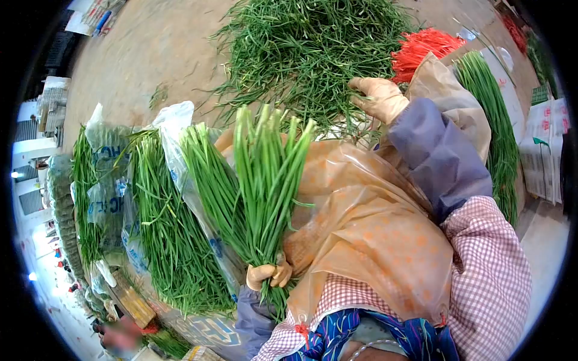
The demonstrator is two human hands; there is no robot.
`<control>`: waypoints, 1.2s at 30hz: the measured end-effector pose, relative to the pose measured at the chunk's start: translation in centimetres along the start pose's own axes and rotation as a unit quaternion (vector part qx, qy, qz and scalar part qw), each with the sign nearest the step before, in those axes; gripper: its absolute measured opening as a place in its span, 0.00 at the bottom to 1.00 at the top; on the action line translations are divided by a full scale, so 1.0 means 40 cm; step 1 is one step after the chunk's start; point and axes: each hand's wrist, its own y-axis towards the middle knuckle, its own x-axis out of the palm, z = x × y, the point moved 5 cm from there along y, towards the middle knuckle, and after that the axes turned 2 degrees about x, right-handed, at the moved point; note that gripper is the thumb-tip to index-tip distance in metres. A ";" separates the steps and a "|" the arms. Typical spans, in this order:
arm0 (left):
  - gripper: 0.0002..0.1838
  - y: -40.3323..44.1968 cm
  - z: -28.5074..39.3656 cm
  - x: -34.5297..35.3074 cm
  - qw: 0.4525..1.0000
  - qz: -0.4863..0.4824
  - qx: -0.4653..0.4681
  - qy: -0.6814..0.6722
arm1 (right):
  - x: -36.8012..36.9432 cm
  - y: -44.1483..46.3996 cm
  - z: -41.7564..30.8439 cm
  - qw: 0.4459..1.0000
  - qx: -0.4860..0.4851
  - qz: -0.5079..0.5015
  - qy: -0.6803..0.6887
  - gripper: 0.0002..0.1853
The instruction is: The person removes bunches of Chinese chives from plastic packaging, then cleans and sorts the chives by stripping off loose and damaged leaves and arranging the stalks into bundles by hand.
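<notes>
My left hand (269, 275), in a tan glove, is closed round the leafy lower part of a bunch of garlic chives (265, 186). The bunch stands upright, its pale cut ends fanning out at the top. My right hand (380, 100), gloved too, reaches out over the near right edge of a big loose heap of green chives (313, 54). Its thumb and fingers are curved with a gap between them, and I see nothing firmly held. A translucent orange-brown apron (367, 204) covers my lap, between the two hands.
More chives (168, 222) lie in rows with printed plastic bags (111, 198) at left. Red strips (424, 53) are piled beside the heap. Another long chive bundle (494, 132) lies at right, near white printed boxes (545, 150). A blurred person (120, 336) is at lower left.
</notes>
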 end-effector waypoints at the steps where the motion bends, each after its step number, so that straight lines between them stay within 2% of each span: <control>1: 0.21 0.002 0.009 0.002 1.000 0.003 -0.009 0.028 | 0.002 -0.009 -0.032 0.987 -0.029 -0.021 0.158 0.20; 2: 0.21 0.004 0.013 0.007 0.998 0.007 -0.019 0.056 | 0.004 -0.018 -0.065 0.947 -0.053 -0.050 0.312 0.25; 3: 0.21 0.005 0.015 0.013 0.998 0.018 -0.020 0.063 | 0.008 -0.040 -0.121 0.880 -0.012 -0.155 0.448 0.25; 4: 0.21 0.005 0.016 0.020 0.997 0.028 -0.022 0.070 | -0.005 -0.075 -0.176 0.844 -0.017 -0.221 0.489 0.25; 7: 0.21 0.005 0.022 0.038 0.994 0.060 -0.015 0.094 | 0.084 -0.115 -0.226 0.837 0.023 -0.293 0.461 0.15; 11: 0.23 0.014 0.020 0.034 0.993 0.032 -0.010 0.110 | 0.092 -0.105 -0.206 0.859 0.005 -0.153 0.488 0.07; 13: 0.26 0.017 0.023 0.044 0.989 0.047 -0.006 0.140 | 0.074 -0.097 -0.178 0.839 0.077 -0.133 0.523 0.06; 15: 0.27 0.026 0.027 0.047 0.986 0.023 -0.002 0.165 | 0.068 -0.058 -0.108 0.768 0.104 -0.068 0.628 0.08; 17: 0.29 0.025 0.025 0.047 0.987 0.037 0.002 0.159 | 0.065 -0.033 -0.059 0.721 0.093 -0.071 0.683 0.09; 18: 0.28 0.024 0.023 0.042 0.987 0.039 -0.001 0.155 | 0.057 -0.051 -0.081 0.761 0.081 -0.086 0.638 0.12; 19: 0.27 0.025 0.021 0.038 0.988 0.041 -0.004 0.151 | 0.062 -0.086 -0.120 0.757 0.137 -0.157 0.619 0.16; 21: 0.25 0.030 0.022 0.034 0.983 0.045 -0.015 0.178 | 0.078 -0.161 -0.191 0.736 0.169 -0.287 0.590 0.18; 23: 0.23 0.026 0.020 0.034 0.979 0.060 -0.012 0.192 | 0.106 -0.203 -0.198 0.757 0.129 -0.357 0.532 0.15; 24: 0.22 0.024 0.017 0.037 0.978 0.072 -0.004 0.193 | 0.109 -0.215 -0.201 0.737 0.144 -0.320 0.577 0.14; 27: 0.23 0.023 0.022 0.047 0.977 0.081 0.001 0.200 | 0.087 -0.205 -0.193 0.775 0.150 -0.280 0.546 0.12; 28: 0.24 0.024 0.022 0.039 0.978 0.070 0.002 0.197 | 0.089 -0.186 -0.165 0.798 0.166 -0.234 0.529 0.10; 29: 0.24 0.023 0.022 0.035 0.979 0.061 0.001 0.193 | 0.066 -0.154 -0.140 0.781 0.140 -0.135 0.593 0.08; 30: 0.27 0.028 0.028 0.044 0.981 0.049 -0.006 0.188 | 0.006 -0.115 -0.116 0.787 0.118 -0.082 0.600 0.07; 31: 0.28 0.025 0.025 0.040 0.984 0.046 -0.009 0.175 | -0.022 -0.069 -0.051 0.845 0.090 0.058 0.524 0.07; 32: 0.28 0.022 0.022 0.036 0.986 0.042 -0.013 0.162 | -0.055 -0.015 0.013 0.917 0.065 0.157 0.361 0.08; 33: 0.29 0.024 0.024 0.033 0.988 0.036 -0.016 0.151 | -0.093 -0.015 -0.002 0.966 0.022 0.200 0.164 0.15; 35: 0.29 0.026 0.029 0.035 0.987 0.024 -0.026 0.156 | -0.080 -0.006 -0.059 0.951 -0.110 0.234 0.172 0.21; 36: 0.29 0.028 0.028 0.035 0.987 0.020 -0.025 0.155 | -0.060 -0.014 -0.119 0.953 -0.126 0.128 0.244 0.23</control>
